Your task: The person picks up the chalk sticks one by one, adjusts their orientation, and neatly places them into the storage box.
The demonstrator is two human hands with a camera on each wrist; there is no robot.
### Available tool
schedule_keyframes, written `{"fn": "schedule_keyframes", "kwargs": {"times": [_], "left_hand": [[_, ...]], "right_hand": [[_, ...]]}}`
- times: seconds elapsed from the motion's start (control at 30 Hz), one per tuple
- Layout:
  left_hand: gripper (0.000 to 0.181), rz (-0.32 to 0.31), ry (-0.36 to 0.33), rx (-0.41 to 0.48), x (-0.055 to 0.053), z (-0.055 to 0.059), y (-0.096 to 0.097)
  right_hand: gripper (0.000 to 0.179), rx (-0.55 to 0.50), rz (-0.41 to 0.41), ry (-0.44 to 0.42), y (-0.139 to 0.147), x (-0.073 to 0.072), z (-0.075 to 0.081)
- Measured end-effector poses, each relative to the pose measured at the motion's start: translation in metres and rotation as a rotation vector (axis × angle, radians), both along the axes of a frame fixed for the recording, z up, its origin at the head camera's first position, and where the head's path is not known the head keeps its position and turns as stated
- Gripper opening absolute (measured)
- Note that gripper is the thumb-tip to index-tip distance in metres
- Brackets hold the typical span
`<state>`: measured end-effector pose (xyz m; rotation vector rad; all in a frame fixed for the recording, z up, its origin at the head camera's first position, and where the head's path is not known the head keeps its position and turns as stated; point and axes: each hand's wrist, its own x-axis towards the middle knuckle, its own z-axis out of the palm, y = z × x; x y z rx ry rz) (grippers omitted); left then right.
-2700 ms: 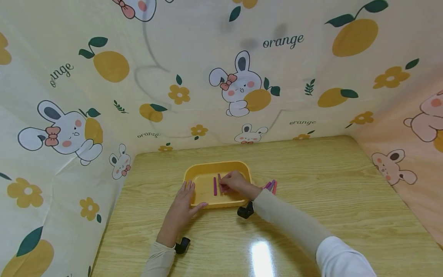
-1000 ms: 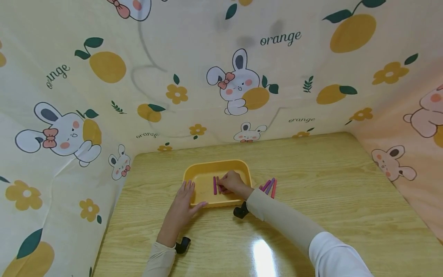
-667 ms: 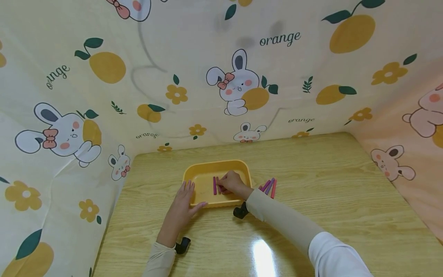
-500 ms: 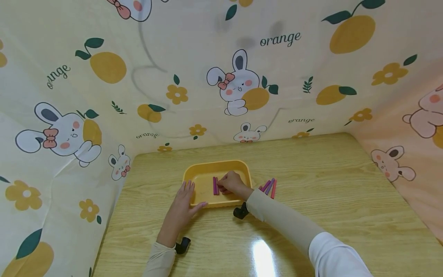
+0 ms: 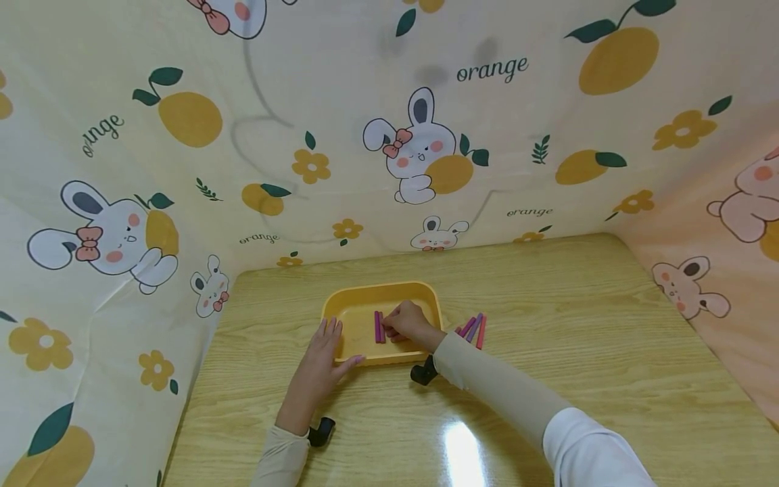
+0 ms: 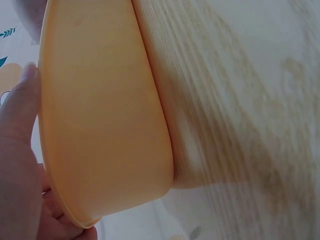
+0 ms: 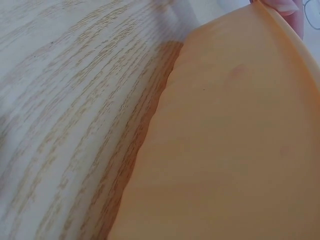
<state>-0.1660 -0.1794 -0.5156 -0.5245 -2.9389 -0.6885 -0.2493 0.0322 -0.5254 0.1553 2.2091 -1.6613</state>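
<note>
A yellow tray (image 5: 356, 294) stands on the table, two short magenta-purple sticks lying side by side in it. My left hand (image 5: 316, 352) rests on its near left corner, fingers straight over the left rim and thumb along the front rim. The left wrist view has the thumb (image 6: 22, 100) against the tray's outer wall (image 6: 105, 110). Inside the tray, my right hand (image 5: 410, 321) has curled fingers and pinches the right-hand purple stick (image 5: 382, 327). The left-hand purple stick (image 5: 377, 327) lies parallel, right beside it. In the right wrist view the tray wall (image 7: 225, 135) hides that hand's fingertips.
Several purple, violet and coral sticks (image 5: 473, 328) lie loosely on the wooden table (image 5: 578, 338), just right of the tray. Fabric printed with rabbits and oranges (image 5: 341, 88) hangs behind and at both sides. A black camera (image 5: 320, 431) sits by the left wrist.
The right hand has brought its stick left and straightened it, from angled and apart to parallel and right beside the other stick. The left hand stays on the tray.
</note>
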Motion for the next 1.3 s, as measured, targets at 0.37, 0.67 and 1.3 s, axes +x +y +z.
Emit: {"fn": "schedule_keyframes", "kwargs": {"times": [0.37, 0.67, 1.3], "left_hand": [[0.092, 0.011, -0.012, 0.003, 0.0, 0.0, 0.002], [0.093, 0.009, -0.024, 0.009, -0.001, -0.003, 0.002], [0.093, 0.001, 0.008, 0.024, 0.0, -0.003, 0.0]], "right_hand": [[0.018, -0.002, 0.034, 0.012, 0.006, 0.002, 0.011], [0.021, -0.014, 0.072, 0.044, 0.014, 0.005, 0.033], [0.029, -0.096, 0.088, 0.089, 0.074, 0.003, 0.067]]}}
